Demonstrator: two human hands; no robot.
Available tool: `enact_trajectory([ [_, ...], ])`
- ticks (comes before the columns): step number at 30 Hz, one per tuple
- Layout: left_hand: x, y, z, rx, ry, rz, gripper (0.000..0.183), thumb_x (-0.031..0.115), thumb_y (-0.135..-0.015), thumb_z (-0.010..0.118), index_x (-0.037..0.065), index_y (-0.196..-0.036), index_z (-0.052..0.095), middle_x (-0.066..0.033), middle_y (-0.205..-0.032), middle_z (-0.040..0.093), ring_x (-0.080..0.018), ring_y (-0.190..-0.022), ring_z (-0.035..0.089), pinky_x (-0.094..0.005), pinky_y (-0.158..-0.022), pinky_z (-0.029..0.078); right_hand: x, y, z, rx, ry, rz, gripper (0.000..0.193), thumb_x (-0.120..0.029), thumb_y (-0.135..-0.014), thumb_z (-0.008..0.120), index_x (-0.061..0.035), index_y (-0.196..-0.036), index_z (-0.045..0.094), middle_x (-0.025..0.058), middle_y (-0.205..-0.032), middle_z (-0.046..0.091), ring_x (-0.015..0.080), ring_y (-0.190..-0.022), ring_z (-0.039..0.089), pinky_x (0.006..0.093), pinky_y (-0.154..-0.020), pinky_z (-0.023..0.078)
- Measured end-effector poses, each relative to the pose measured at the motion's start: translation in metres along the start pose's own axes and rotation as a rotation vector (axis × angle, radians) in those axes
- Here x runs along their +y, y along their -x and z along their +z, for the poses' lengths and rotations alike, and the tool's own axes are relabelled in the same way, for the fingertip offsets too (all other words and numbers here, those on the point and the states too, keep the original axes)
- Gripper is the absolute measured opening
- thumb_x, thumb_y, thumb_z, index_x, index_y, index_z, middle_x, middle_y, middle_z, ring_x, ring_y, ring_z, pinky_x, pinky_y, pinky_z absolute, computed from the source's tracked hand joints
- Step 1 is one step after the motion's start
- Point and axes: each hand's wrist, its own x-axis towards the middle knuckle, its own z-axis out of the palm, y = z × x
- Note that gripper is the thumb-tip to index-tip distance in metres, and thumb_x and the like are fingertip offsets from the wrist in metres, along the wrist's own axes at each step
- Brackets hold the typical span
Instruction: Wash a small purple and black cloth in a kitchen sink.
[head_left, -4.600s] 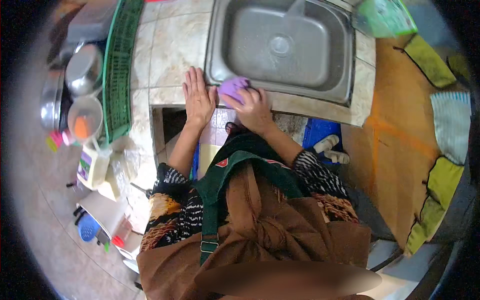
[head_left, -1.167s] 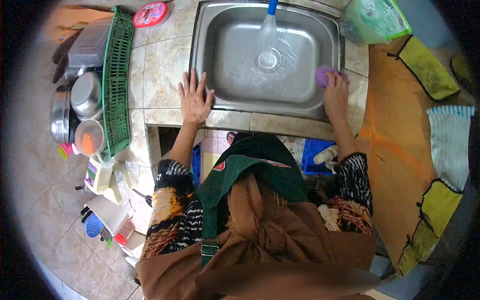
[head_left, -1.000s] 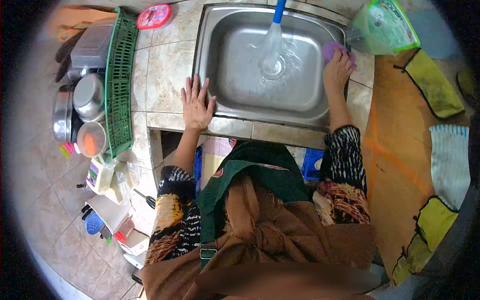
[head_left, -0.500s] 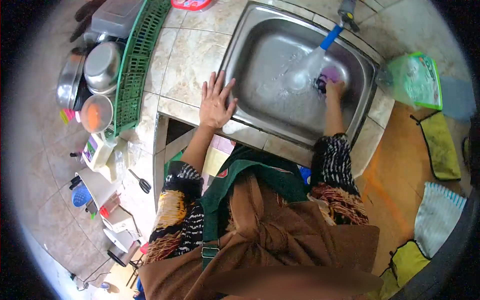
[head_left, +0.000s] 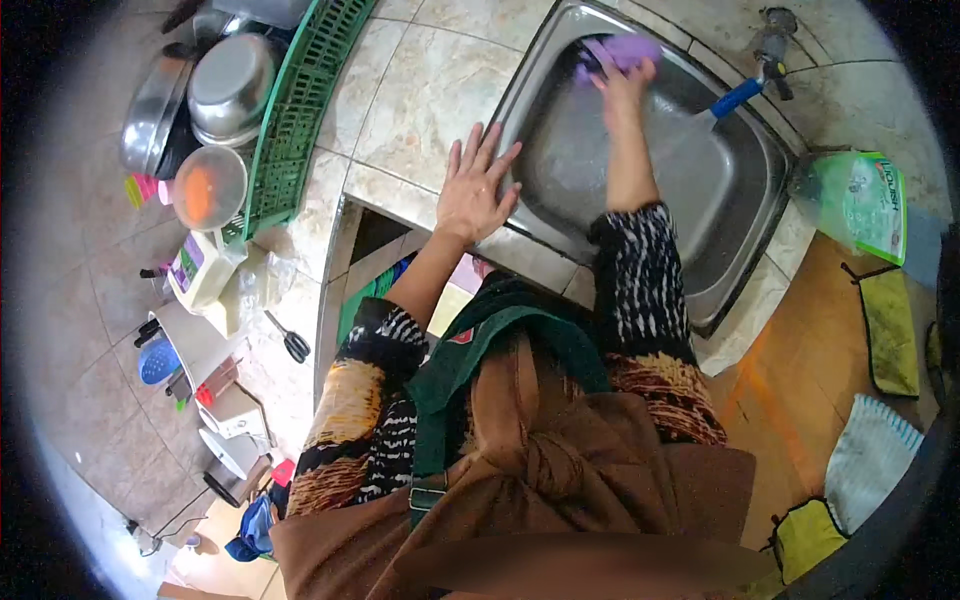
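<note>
The metal sink [head_left: 672,240] is set into the tiled counter in front of me. My right hand [head_left: 622,92] reaches into its far left corner, fingers closed over a purple sponge [head_left: 634,46] with a dark part, pressed to the sink wall. My left hand [head_left: 472,197] lies flat on the counter beside the sink's left rim, fingers spread, holding nothing. A tap with a blue nozzle [head_left: 737,98] points into the sink from the right; water at its mouth shows only faintly.
Left of the sink, a green plastic rack [head_left: 287,120] stands near metal bowls [head_left: 232,88]. A white bottle [head_left: 205,270] and scissors [head_left: 290,338] lie farther left. On the right are a green-edged pouch [head_left: 865,205] and yellow cloths [head_left: 888,330].
My right hand has carried the purple sponge from the right side of the sink, beside the water stream, to the far left corner. My left hand stays flat on the counter.
</note>
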Motion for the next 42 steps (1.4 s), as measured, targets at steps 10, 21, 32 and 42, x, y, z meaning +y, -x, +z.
enact_trajectory([
  [10,0.007,-0.015,0.017,0.082,0.127,0.117,0.062,0.017,-0.084,0.04,0.005,-0.139,0.013,-0.0116,-0.142,0.023,-0.0281,-0.134,0.012,-0.0444,-0.109,0.009,0.082,0.087,-0.015,-0.167,0.579,-0.116,0.063,-0.018,-0.071,0.06,-0.0017,-0.125,0.033,0.02,-0.117,0.048,0.034,-0.111,0.045,0.0375,-0.095,0.035],
  [21,0.004,-0.006,0.021,0.121,-0.161,0.149,0.06,0.037,-0.088,0.038,0.009,-0.139,0.021,-0.0121,-0.145,0.017,-0.0297,-0.135,0.008,-0.0461,-0.108,0.006,-0.063,0.215,-0.21,-0.39,1.778,-0.226,0.029,-0.017,-0.076,0.051,-0.0138,-0.103,0.06,0.0139,-0.104,0.055,0.035,-0.099,0.048,0.0458,-0.085,0.041],
  [32,0.013,-0.01,0.016,0.111,-0.136,0.15,0.06,0.033,-0.085,0.042,0.015,-0.139,0.022,-0.0077,-0.145,0.017,-0.0276,-0.135,0.008,-0.0445,-0.109,0.007,-0.097,0.077,-0.285,-0.123,2.515,-0.62,0.042,-0.02,-0.08,0.047,-0.0073,-0.12,0.048,0.0116,-0.12,0.047,0.027,-0.111,0.041,0.0421,-0.091,0.031],
  [42,0.009,-0.003,0.007,0.117,-0.064,0.075,0.061,0.03,-0.082,0.048,0.016,-0.137,0.026,-0.0076,-0.144,0.021,-0.028,-0.134,0.012,-0.0447,-0.109,0.009,0.007,0.116,-0.176,-0.814,1.434,-0.027,0.036,-0.009,-0.075,0.053,-0.0057,-0.111,0.053,0.0178,-0.118,0.05,0.0385,-0.111,0.047,0.0453,-0.091,0.04],
])
